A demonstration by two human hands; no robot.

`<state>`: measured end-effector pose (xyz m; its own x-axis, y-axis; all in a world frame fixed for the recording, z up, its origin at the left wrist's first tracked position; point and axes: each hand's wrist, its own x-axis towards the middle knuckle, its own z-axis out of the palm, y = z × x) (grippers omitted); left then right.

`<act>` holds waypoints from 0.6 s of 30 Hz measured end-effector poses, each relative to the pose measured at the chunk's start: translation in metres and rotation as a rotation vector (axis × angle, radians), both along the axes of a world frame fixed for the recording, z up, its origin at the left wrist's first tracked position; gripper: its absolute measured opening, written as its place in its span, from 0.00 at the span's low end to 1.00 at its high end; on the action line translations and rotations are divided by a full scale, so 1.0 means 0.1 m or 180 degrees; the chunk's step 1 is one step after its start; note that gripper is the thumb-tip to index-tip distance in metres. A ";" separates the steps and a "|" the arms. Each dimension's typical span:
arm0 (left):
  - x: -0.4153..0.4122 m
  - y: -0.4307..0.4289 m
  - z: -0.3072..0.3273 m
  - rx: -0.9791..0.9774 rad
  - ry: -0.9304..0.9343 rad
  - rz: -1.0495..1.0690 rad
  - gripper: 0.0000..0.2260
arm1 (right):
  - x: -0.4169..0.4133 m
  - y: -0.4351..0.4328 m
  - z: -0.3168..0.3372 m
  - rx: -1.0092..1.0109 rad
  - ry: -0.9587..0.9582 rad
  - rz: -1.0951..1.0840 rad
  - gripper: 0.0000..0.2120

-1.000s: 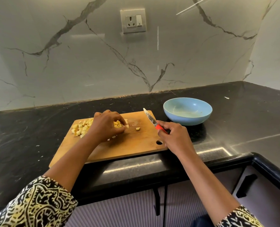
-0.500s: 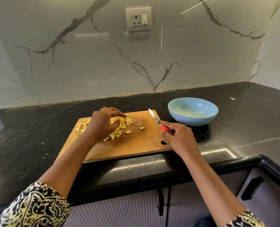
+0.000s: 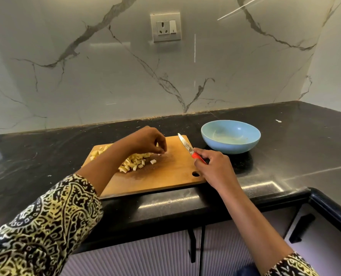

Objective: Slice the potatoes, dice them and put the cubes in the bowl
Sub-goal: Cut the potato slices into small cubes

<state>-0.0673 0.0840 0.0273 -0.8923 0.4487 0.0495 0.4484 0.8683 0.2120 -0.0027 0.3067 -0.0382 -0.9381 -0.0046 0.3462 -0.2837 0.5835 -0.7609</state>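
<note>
A wooden cutting board [image 3: 165,176] lies on the black counter. A heap of yellow potato cubes [image 3: 134,161] sits mid-board, and more cubes [image 3: 98,152] lie at its far left corner. My left hand [image 3: 147,140] hovers over the board's far side with curled fingers, and its fingertips pinch a stray cube [image 3: 160,154] against the wood. My right hand [image 3: 213,168] grips the red handle of a small knife [image 3: 185,145], whose blade points up and left over the board's right edge. The light blue bowl [image 3: 231,148] stands right of the board and holds no cubes.
The black counter [image 3: 295,156] stretches right and wraps round a corner. A marble wall with a socket [image 3: 165,26] stands close behind. The counter's front edge [image 3: 165,208] is just below the board, with cabinet handles [image 3: 301,228] underneath.
My left hand has lifted off the heap and shifted right to the stray cube, uncovering the pile. My right hand and the knife have hardly moved.
</note>
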 end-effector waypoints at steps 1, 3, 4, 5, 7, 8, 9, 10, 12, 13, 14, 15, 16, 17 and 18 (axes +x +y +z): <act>0.00 -0.09 0.04 -0.0103 0.0092 0.0034 0.05 | 0.00 0.00 0.01 0.0020 -0.0005 0.0001 0.17; 0.03 -0.30 0.08 -0.0419 0.0290 0.0123 0.05 | 0.00 -0.01 0.01 0.0063 -0.0010 0.0004 0.17; 0.05 -0.42 0.09 -0.0428 0.0415 0.0170 0.05 | 0.00 -0.01 0.01 0.0092 0.0005 0.0001 0.17; 0.07 -0.53 0.10 -0.0244 0.0541 0.0214 0.06 | 0.01 -0.01 0.01 0.0130 0.0029 -0.0014 0.17; 0.15 -0.75 0.10 0.0395 0.0816 0.0314 0.07 | 0.03 -0.02 0.01 0.0221 0.0119 -0.0056 0.17; 0.20 -0.84 0.09 0.0654 0.0950 0.0372 0.08 | 0.04 -0.02 0.01 0.0291 0.0179 -0.0083 0.17; 0.25 -0.93 0.06 0.0811 0.1059 0.0445 0.08 | 0.05 -0.04 0.01 0.0393 0.0246 -0.0113 0.17; 0.31 -1.01 0.02 0.0901 0.1128 0.0530 0.08 | 0.05 -0.05 0.02 0.0524 0.0308 -0.0151 0.18; 0.40 -1.16 -0.10 0.1028 0.1177 0.0821 0.07 | 0.05 -0.08 0.05 0.0944 0.0390 -0.0231 0.18; 0.45 -1.22 -0.17 0.1118 0.1162 0.1015 0.07 | 0.05 -0.10 0.08 0.1208 0.0392 -0.0262 0.17; 0.50 -1.27 -0.23 0.1248 0.1127 0.1211 0.08 | 0.06 -0.14 0.10 0.1456 0.0375 -0.0285 0.17; 0.53 -1.32 -0.27 0.1414 0.1077 0.1407 0.10 | 0.07 -0.18 0.14 0.1652 0.0340 -0.0301 0.17; 0.55 -1.36 -0.30 0.1615 0.1014 0.1613 0.11 | 0.07 -0.23 0.17 0.1786 0.0286 -0.0296 0.16; 0.56 -1.40 -0.32 0.1780 0.0943 0.1808 0.13 | 0.07 -0.30 0.20 0.1855 0.0224 -0.0275 0.15; 0.56 -1.43 -0.34 0.1856 0.0847 0.1984 0.14 | 0.08 -0.37 0.23 0.1881 0.0165 -0.0232 0.15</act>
